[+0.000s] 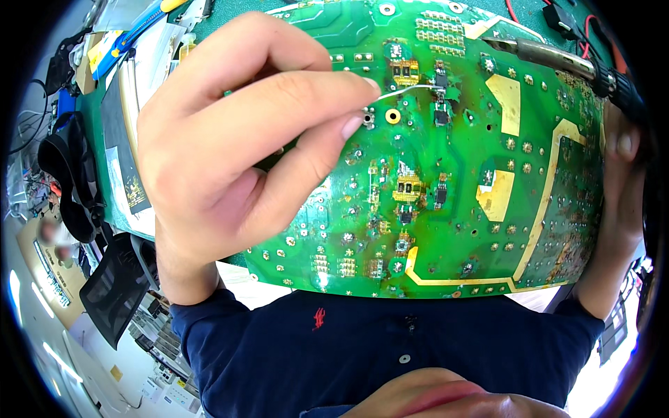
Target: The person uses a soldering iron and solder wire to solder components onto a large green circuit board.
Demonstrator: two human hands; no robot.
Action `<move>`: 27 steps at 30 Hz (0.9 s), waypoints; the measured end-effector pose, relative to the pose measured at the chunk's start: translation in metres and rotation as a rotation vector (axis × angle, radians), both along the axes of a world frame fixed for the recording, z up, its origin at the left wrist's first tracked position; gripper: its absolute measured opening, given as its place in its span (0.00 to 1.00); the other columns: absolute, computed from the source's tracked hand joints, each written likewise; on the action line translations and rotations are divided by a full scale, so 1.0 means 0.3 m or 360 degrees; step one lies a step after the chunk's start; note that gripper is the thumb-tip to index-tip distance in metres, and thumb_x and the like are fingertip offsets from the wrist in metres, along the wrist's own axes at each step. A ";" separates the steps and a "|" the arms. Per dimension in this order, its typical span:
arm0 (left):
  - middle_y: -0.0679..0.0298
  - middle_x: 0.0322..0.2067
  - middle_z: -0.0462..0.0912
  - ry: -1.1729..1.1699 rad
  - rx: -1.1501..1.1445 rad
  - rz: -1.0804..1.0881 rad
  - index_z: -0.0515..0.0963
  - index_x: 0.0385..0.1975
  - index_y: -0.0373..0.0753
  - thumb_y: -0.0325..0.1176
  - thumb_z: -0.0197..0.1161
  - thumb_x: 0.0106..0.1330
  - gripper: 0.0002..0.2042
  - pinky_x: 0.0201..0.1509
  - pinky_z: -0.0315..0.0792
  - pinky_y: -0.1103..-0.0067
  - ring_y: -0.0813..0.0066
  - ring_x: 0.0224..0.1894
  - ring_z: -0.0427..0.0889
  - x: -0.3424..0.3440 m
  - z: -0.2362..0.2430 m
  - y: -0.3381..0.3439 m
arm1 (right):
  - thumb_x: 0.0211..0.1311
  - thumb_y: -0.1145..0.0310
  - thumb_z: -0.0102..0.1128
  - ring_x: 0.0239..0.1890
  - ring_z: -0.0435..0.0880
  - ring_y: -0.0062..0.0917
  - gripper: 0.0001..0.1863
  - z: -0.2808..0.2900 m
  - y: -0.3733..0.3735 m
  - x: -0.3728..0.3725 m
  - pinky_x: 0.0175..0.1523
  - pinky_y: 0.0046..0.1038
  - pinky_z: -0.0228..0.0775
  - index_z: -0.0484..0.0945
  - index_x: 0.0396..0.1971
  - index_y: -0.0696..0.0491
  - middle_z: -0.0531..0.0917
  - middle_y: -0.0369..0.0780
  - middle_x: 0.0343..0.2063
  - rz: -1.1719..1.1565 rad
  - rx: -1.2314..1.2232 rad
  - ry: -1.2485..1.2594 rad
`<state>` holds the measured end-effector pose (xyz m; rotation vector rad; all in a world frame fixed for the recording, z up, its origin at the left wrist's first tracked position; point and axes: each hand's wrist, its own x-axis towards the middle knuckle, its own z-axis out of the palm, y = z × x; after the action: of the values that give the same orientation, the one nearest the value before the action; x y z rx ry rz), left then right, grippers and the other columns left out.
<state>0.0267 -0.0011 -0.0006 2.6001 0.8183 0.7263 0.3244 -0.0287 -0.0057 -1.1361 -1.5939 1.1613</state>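
A large green circuit board (456,240) fills the middle of the view, with gold pads, solder points and small dark chips. Between thumb and forefinger, my left hand (223,139) pinches a thin solder wire (405,90) over the board. The wire's far end reaches a small black chip (440,78) at the upper middle. At the right edge, my right hand (624,143) is partly dark and cut off, closed around the black handle of a soldering iron (568,63). The iron's metal tip points left over the board's upper right, apart from the wire's end.
A blue and yellow handled tool (143,33) lies at the upper left, near a dark flat panel (125,132). Red wires (587,31) and a black block (559,19) lie at the upper right. A black mesh chair (115,289) stands at the left.
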 end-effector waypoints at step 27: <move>0.60 0.22 0.71 -0.0394 0.0060 0.0160 0.74 0.23 0.30 0.17 0.56 0.40 0.08 0.22 0.59 0.88 0.79 0.21 0.67 0.004 -0.057 -0.038 | 0.56 0.49 0.36 0.23 0.59 0.17 0.19 0.012 -0.002 -0.001 0.29 0.18 0.47 0.64 0.23 0.51 0.63 0.31 0.18 0.0182 0.0166 -0.0308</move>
<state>0.0278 -0.0126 -0.0178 2.4490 0.8690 1.0766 0.3242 -0.0294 -0.0022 -1.1291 -1.8665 1.0529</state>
